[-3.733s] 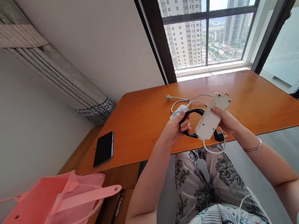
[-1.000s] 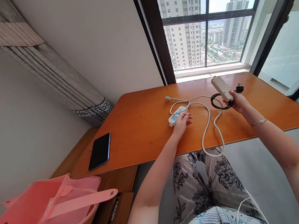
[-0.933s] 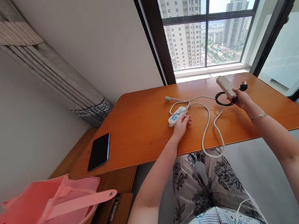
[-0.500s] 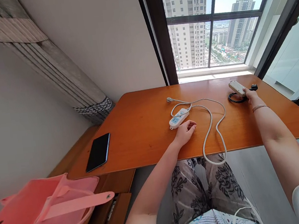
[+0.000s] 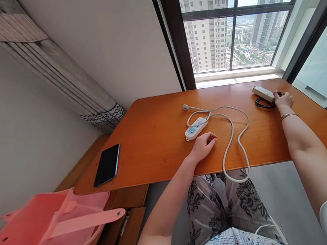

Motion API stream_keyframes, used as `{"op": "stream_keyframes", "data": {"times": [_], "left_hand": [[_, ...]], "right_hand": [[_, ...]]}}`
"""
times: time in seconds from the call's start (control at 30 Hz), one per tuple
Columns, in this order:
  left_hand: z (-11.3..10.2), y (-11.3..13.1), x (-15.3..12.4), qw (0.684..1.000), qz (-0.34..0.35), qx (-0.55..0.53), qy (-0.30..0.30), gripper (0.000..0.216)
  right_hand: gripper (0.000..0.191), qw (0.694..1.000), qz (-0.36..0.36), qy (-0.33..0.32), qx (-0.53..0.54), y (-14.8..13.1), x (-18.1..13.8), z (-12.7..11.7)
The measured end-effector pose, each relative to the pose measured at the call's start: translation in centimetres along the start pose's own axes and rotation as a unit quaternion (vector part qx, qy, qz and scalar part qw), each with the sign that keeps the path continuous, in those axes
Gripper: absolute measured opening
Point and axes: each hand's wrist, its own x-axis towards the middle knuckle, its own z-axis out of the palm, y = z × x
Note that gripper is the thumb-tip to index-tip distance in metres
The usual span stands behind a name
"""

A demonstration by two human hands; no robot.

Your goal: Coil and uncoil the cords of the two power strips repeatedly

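My left hand (image 5: 203, 146) rests on the tabletop with fingers loosely curled and apart, holding nothing. Just behind it lies a white power strip (image 5: 194, 130) with blue socket faces. Its white cord (image 5: 231, 140) loops across the table and hangs over the front edge, and its plug (image 5: 186, 107) lies at the back. Over at the far right, my right hand (image 5: 285, 101) is closed around a black plug (image 5: 279, 93), mostly covered by the fingers. The thumb is beside the end of a second, off-white power strip (image 5: 263, 93). That strip's coiled black cord (image 5: 264, 104) sits under it.
A dark tablet (image 5: 107, 165) lies on the left of the wooden table (image 5: 150, 140). A pink bag (image 5: 54, 227) stands by the table's left front, on a wooden cabinet (image 5: 133, 217). Behind the table are a window (image 5: 231, 42) and a grey curtain (image 5: 82, 88).
My right hand has shifted slightly right, from the end of the off-white strip onto the black plug. My left hand stays put. The view has shifted a little.
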Motion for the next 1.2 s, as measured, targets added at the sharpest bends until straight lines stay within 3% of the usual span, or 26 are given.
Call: {"op": "stream_keyframes", "data": {"times": [0.1, 0.2, 0.3, 0.43, 0.67, 0.8, 0.9, 0.97, 1.07, 1.2], "left_hand": [[0.0, 0.1, 0.0, 1.0, 0.006, 0.008, -0.004, 0.02], [0.0, 0.1, -0.1, 1.0, 0.007, 0.012, -0.005, 0.02], [0.0, 0.1, -0.1, 1.0, 0.007, 0.011, -0.005, 0.02], [0.0, 0.0, -0.1, 1.0, 0.009, 0.007, -0.002, 0.019], [0.0, 0.0, -0.1, 1.0, 0.016, 0.008, 0.0, 0.017], [0.1, 0.0, -0.1, 1.0, 0.019, 0.018, -0.001, 0.018], [0.2, -0.1, 0.0, 0.999, 0.022, 0.028, 0.0, 0.018], [0.2, -0.1, 0.0, 0.999, 0.024, 0.028, 0.003, 0.018], [0.2, -0.1, 0.0, 1.0, 0.019, 0.02, 0.01, 0.018], [-0.1, 0.0, 0.3, 0.998, 0.025, 0.044, 0.036, 0.018]], "right_hand": [[0.047, 0.999, -0.039, 0.001, -0.017, -0.5, -1.8, -0.8], [0.046, 0.984, -0.154, -0.077, -0.045, -1.5, -4.3, -1.4], [0.039, 0.957, -0.214, -0.151, -0.123, -2.4, -6.3, -1.5], [0.029, 0.941, -0.226, -0.167, -0.191, -2.8, -7.1, -1.4], [0.032, 0.955, -0.188, -0.15, -0.174, -3.0, -6.3, -1.6], [0.039, 0.966, -0.2, -0.13, -0.096, -5.9, -8.6, -2.2], [0.032, 0.949, -0.28, -0.144, 0.023, -9.7, -12.0, -2.6], [0.029, 0.924, -0.316, -0.198, 0.085, -12.2, -14.5, -2.6], [0.027, 0.899, -0.339, -0.271, 0.059, -14.7, -17.7, -2.3], [0.044, 0.895, -0.305, -0.322, -0.045, -15.3, -20.1, -1.2]]}}
